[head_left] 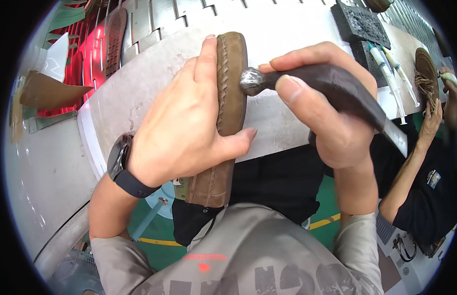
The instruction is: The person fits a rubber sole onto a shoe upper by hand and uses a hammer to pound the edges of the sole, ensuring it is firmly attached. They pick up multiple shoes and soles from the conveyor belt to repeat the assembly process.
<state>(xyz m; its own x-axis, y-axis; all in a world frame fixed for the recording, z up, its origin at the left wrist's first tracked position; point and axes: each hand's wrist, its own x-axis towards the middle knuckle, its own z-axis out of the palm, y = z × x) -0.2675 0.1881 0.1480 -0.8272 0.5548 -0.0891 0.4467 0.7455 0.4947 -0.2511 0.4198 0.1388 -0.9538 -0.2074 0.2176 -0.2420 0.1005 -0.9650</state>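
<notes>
My left hand point(181, 115) is wrapped over a brown suede shoe point(231, 105), its thumb lying across the shoe's side. A braided seam runs along the shoe, and the heel end hangs past the table's near edge. In my right hand point(336, 108) is a shoemaker's hammer point(331, 81) with a dark body, gripped around that body. Its rounded metal face rests at or very close to the shoe's right edge; I cannot tell if they touch. The hammer's flat metal tip points down to the right. A dark watch is on my left wrist.
The pale worktable point(282, 123) curves in front of me. Black foam blocks point(361, 24) and syringes point(388, 73) lie at the far right. Beyond them a co-worker's hand point(431, 120) holds another shoe point(426, 73). A brown sole point(115, 42) and a brown sheet point(51, 93) are at left.
</notes>
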